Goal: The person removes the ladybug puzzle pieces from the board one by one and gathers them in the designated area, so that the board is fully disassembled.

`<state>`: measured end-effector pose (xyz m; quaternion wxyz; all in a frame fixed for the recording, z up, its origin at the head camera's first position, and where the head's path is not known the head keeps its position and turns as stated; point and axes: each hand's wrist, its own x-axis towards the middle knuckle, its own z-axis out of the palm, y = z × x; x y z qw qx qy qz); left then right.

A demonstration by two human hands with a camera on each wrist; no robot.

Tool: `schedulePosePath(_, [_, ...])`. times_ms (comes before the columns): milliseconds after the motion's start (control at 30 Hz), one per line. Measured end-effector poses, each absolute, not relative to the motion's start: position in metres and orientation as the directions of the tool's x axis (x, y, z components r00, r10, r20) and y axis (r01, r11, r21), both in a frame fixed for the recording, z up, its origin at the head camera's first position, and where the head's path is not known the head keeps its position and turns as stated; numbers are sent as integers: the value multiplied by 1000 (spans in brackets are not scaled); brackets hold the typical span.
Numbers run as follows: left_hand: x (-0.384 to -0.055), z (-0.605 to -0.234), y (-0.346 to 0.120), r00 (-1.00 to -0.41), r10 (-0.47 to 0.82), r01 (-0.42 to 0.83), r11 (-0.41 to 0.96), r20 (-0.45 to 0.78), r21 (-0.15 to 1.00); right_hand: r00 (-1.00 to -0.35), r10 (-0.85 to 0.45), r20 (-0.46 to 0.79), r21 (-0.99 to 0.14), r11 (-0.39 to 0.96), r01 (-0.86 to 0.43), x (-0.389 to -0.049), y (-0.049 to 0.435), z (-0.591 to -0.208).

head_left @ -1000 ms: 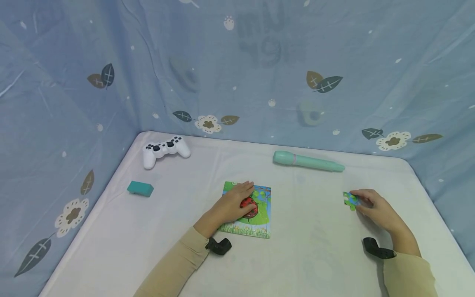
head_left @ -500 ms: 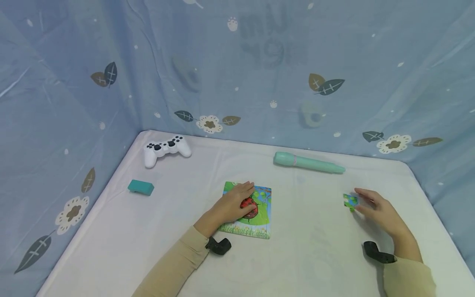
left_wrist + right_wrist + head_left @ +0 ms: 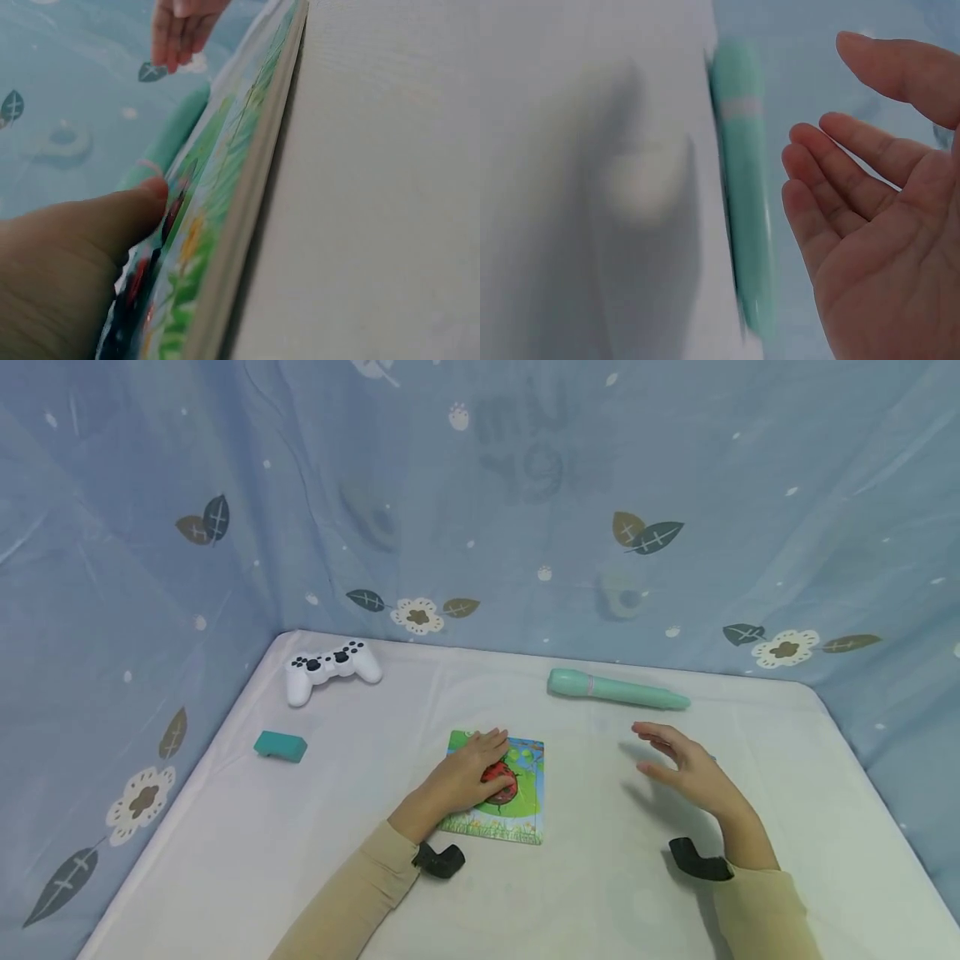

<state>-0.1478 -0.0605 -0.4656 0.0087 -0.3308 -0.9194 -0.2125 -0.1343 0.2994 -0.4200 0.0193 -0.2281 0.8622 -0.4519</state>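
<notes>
My left hand (image 3: 467, 774) rests on a ladybug jigsaw puzzle (image 3: 525, 793), its fingers spread over the left part of the picture. In the left wrist view, the left thumb (image 3: 127, 214) lies along the puzzle, and the board's thick pale edge (image 3: 251, 195) shows. My right hand (image 3: 693, 768) is in the air to the right of the puzzle. In the right wrist view its palm (image 3: 877, 262) shows, fingers loosely bent, nothing held. A small blue bit of a puzzle piece (image 3: 713, 758) peeks out behind the right hand; the rest is hidden.
A mint-green microphone-shaped stick (image 3: 618, 690) lies at the back of the white table (image 3: 585, 893). Back left are a white game controller (image 3: 332, 670) and a teal block (image 3: 281, 746). A blue patterned cloth (image 3: 480, 527) rises behind the table.
My right hand has let go of the small puzzle piece and moved left, off the piece and toward the puzzle. The left hand has stayed on the puzzle. The head view has shifted slightly.
</notes>
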Motion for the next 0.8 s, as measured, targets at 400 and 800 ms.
schedulePosePath(400, [-147, -464, -96, -831, 531, 546, 727, 163, 417, -825, -546, 146, -814, 408, -415, -148, 206, -427])
schedulePosePath(800, [-145, -469, -106, -805, 573, 570, 670, 157, 476, -855, -518, 24, -798, 505, -328, -151, 147, -438])
